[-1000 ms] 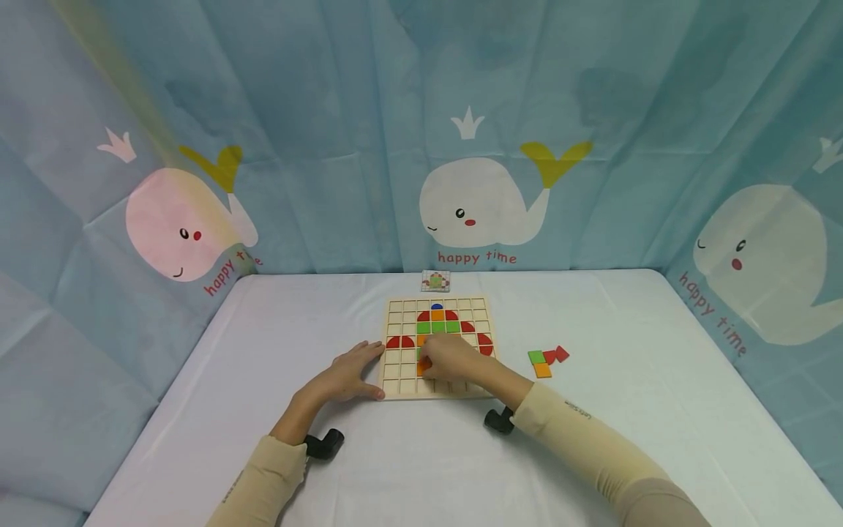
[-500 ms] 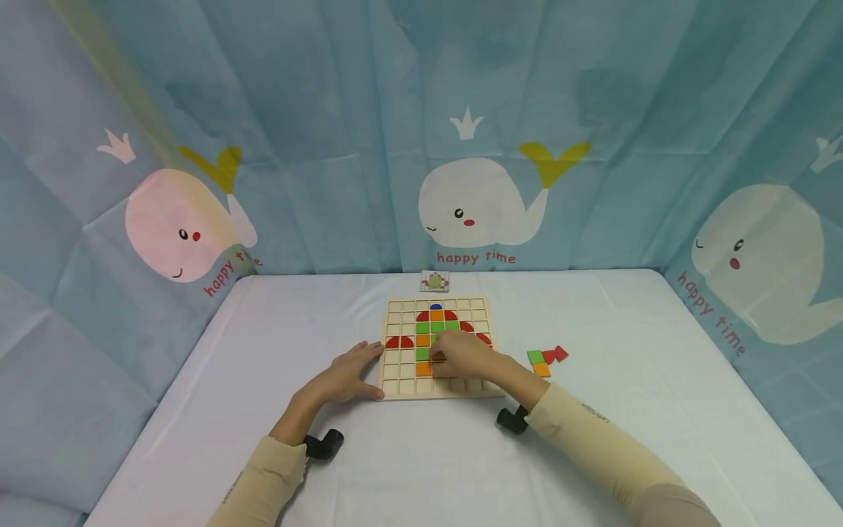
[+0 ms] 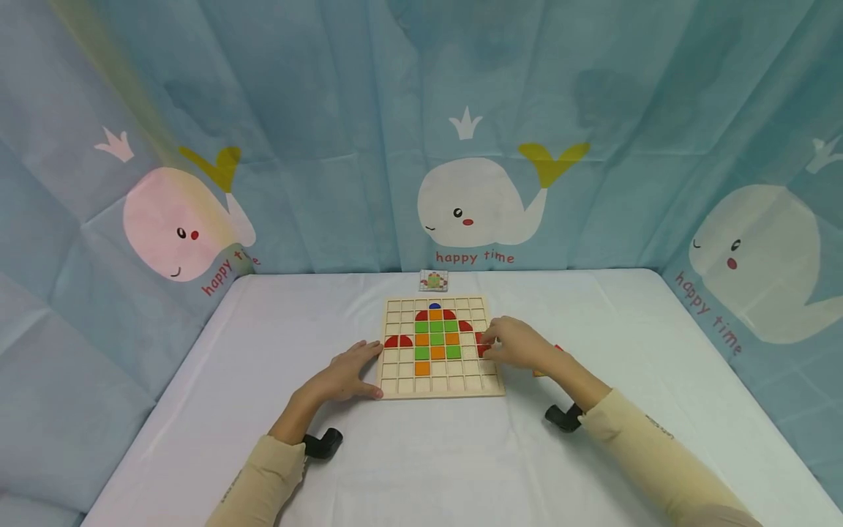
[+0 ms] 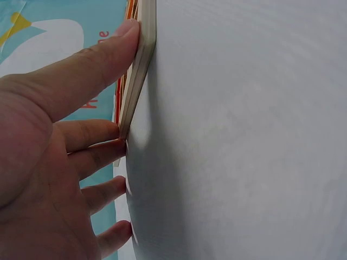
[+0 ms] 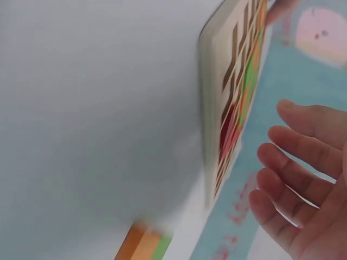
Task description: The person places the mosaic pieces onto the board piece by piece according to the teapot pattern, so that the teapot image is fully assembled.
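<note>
A pale wooden grid board [image 3: 399,386] lies on the white table, with green, orange and red tiles and one blue half-round set in its cells. My left hand [image 3: 345,371] rests at the board's left edge, fingers spread and thumb on the near left corner; in the left wrist view the thumb [image 4: 89,73] touches the rim. Over the right edge, near the red curved tiles [image 3: 483,351], hovers my right hand [image 3: 523,345]. Its relaxed fingers [image 5: 293,181] hold nothing in the right wrist view. An orange square [image 3: 437,353] lies in the lower middle cells.
Loose tiles lie right of the board, mostly hidden by the right hand; an orange one [image 3: 538,373] peeks out, and the right wrist view shows an orange tile [image 5: 140,244] beside a green one. A small pattern card [image 3: 433,280] lies behind the board.
My right hand has moved from the board's middle to its right edge, uncovering orange and green squares in the lower cells. The left hand stays at the board's left edge.
</note>
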The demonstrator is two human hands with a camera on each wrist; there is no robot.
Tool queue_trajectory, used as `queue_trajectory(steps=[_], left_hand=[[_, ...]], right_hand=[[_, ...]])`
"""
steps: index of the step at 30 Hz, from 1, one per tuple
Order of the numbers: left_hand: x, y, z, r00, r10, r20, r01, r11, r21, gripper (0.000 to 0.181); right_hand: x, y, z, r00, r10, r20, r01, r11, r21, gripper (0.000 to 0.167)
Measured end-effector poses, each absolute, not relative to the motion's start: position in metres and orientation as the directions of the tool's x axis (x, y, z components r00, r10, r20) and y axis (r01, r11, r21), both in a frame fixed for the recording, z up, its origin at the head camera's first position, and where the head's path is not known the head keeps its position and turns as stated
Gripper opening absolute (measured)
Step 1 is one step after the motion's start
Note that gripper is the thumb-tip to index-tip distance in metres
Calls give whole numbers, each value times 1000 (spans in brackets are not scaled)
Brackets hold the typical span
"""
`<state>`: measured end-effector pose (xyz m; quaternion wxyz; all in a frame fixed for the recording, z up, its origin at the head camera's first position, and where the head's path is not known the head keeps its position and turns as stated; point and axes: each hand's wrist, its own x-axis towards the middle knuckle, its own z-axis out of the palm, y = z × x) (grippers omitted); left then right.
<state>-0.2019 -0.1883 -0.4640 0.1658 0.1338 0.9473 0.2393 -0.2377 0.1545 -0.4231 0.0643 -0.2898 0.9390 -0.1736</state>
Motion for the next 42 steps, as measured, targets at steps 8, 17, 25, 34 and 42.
queue_trajectory(steps=[8, 17, 25, 34, 42], left_hand=[[-204, -190, -465, -910, 340, -238, 187, 847, 498, 93], [-203, -190, -465, -911, 343, -231, 192, 846, 498, 93], [-202, -190, -465, -909, 342, -240, 187, 847, 498, 93], [-201, -189, -464, -908, 343, -241, 184, 842, 507, 93], [-201, -189, -465, -908, 341, -241, 184, 846, 501, 92]], right_hand=[[-239, 191, -425, -890, -449, -79, -397, 848, -351, 22], [-239, 209, -434, -918, -345, -195, -288, 919, -270, 27], [-240, 213, -441, -921, -333, -203, -279, 927, -252, 23], [-242, 215, -439, -922, -311, -230, -248, 931, -267, 25], [-241, 216, -439, -914, -347, -208, -291, 921, -259, 20]])
